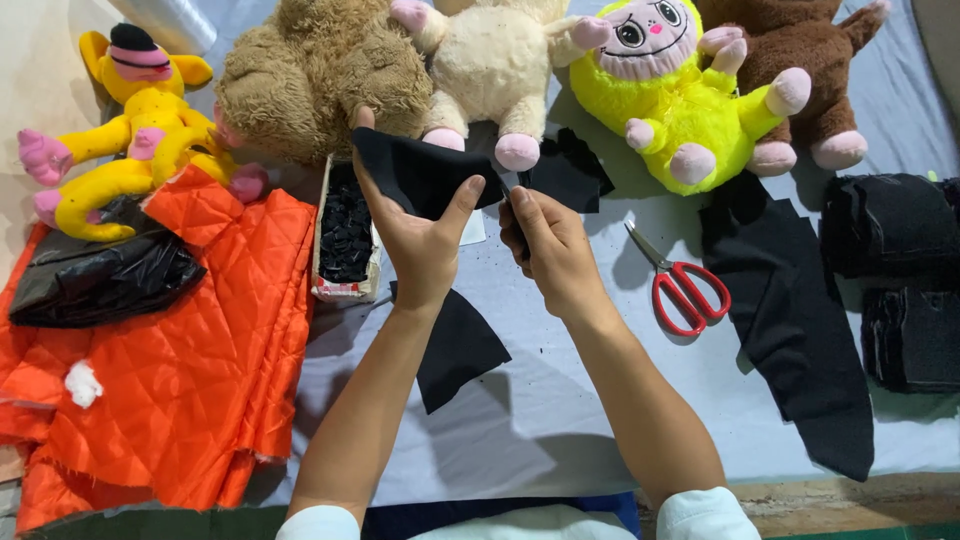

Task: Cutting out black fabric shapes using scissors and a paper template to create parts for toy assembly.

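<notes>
Both hands, left [415, 235] and right [545, 245], gripping one black felt piece [420, 170], five plush toys [490, 60] behind, one red scissors [685, 290].

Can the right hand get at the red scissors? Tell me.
Probably yes: the red scissors lie uncovered on the table just beside the right hand, though it now pinches black fabric.

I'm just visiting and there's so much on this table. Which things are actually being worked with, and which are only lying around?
In hand:
- black fabric piece, held up by the left hand and right hand

Lying about:
- red-handled scissors
- orange quilted cloth
- box of black scraps
- yellow plush toy
- long black strip
</notes>
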